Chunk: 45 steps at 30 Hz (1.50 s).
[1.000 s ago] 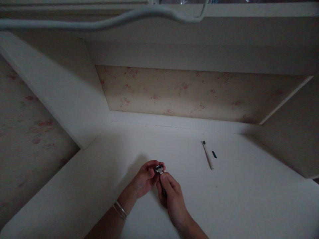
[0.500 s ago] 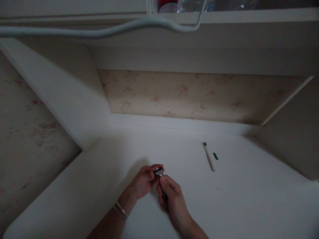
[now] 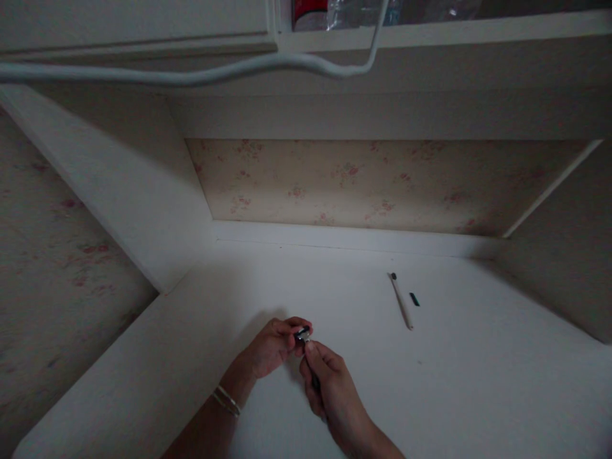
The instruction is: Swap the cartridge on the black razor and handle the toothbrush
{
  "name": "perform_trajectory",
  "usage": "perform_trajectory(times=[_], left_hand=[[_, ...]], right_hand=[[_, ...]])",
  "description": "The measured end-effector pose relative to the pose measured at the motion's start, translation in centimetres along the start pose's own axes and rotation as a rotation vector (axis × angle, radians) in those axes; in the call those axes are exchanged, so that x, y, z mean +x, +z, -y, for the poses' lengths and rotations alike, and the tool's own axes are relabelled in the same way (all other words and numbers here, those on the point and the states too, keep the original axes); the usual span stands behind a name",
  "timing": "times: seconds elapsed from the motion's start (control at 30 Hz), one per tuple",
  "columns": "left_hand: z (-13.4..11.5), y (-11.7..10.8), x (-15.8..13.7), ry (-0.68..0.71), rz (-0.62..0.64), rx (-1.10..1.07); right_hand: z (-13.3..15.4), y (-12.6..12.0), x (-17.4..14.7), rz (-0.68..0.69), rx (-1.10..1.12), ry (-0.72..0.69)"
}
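Both the left hand [image 3: 270, 347] and the right hand [image 3: 329, 389] pinch a small black-and-silver object [image 3: 303, 333] between their fingertips, above the white bench [image 3: 459, 382].

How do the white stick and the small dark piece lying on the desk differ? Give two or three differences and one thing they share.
The white stick is long, thin and pale with a dark tip; the small dark piece is short and dark all over. The stick reaches nearer the hands than the piece does. Both lie flat and untouched on the white desk.
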<state>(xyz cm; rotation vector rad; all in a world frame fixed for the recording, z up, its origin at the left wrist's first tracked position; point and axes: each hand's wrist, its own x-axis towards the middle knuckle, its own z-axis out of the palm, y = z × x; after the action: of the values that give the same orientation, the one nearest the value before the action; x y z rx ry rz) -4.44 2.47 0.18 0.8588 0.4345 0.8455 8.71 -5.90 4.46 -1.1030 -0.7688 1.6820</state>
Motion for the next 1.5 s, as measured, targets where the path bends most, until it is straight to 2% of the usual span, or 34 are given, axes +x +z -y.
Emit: perform_trajectory(times=[0.1, 0.27, 0.6, 0.93, 1.27, 1.5], left_hand=[[0.1, 0.0, 0.0, 0.01, -0.009, -0.007], [-0.1, 0.7, -0.1, 0.045, -0.048, -0.074], [0.6, -0.1, 0.0, 0.07, -0.042, -0.123], [0.0, 0.6, -0.1, 0.055, -0.047, -0.107], [0.2, 0.1, 0.1, 0.021, -0.056, -0.033], [-0.2, 0.0, -0.2, -0.003, -0.008, -0.029]], right_hand=[[-0.2, -0.1, 0.2, 0.008, -0.015, -0.016], [-0.8, 0.0, 0.7, -0.024, -0.089, -0.159], [-0.8, 0.3, 0.1, -0.062, -0.165, -0.214], [-1.0, -0.2, 0.3, -0.091, -0.209, -0.218], [0.4, 0.2, -0.1, -0.042, -0.074, -0.081], [0.4, -0.7, -0.3, 0.077, 0.047, -0.003]])
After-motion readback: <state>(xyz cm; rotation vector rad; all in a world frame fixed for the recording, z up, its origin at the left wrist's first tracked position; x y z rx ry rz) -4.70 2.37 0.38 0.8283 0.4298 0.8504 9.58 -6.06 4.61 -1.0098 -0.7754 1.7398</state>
